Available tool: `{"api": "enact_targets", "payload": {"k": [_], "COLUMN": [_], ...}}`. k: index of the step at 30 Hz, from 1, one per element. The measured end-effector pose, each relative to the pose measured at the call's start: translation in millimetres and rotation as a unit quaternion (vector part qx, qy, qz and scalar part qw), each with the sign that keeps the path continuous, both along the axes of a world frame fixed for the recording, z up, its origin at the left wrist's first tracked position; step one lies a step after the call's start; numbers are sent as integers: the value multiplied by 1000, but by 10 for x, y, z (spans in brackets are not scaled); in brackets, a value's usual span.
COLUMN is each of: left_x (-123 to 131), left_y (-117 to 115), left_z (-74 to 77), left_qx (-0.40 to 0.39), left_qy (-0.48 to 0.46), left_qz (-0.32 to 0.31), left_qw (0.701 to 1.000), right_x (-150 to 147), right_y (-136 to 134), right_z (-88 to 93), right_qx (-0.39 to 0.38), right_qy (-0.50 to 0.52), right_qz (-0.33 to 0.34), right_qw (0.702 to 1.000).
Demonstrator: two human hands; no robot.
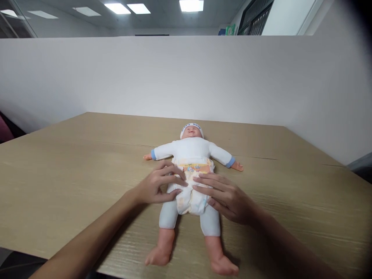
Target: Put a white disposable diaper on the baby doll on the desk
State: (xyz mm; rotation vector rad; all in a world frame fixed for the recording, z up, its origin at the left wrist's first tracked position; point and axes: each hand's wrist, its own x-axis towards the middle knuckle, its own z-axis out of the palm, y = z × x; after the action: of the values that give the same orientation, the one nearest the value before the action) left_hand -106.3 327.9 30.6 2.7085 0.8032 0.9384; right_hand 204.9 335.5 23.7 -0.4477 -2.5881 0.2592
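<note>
A baby doll [193, 147] in a white suit with blue cuffs and a printed white cap lies on its back, feet toward me and arms spread wide. Round its hips sits a white diaper [192, 203] with an orange patterned band at the waist. My left hand [161, 182] rests on the left side of the diaper, its fingers spread over the front. From the right, my right hand [223, 195] lies on the diaper too, fingers stretched and apart. Neither hand grips anything. The back of the diaper is hidden under the doll.
The doll lies on a wide wooden table [87, 166] with thin seams across its top. Behind it rises a white partition wall [174, 77]. Dark objects show past the table's left and right edges.
</note>
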Motion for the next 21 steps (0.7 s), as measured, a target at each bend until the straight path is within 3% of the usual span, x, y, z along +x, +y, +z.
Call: {"api": "enact_targets", "payload": {"k": [7,10,14,21], "left_x": [-50,-40,11,82], "left_y": [2,-7,14,22], "left_z": [-21,-39,-59,-70], "left_qx": [-3,11,-7,-89], "left_qy": [-46,-110,-143,-163], "left_qz": [-2,60,165,164], "left_qw": [999,992,976,969], "right_x": [49,69,53,-20], "right_y": [-23,-34,9,85], "right_z": [-27,-71,-115,-155], "right_qx": [-1,-9,-23,-55], "right_qy": [56,156,251,228], "right_qz": [5,-69,-206,-234], "right_qw": [998,985,946,944]}}
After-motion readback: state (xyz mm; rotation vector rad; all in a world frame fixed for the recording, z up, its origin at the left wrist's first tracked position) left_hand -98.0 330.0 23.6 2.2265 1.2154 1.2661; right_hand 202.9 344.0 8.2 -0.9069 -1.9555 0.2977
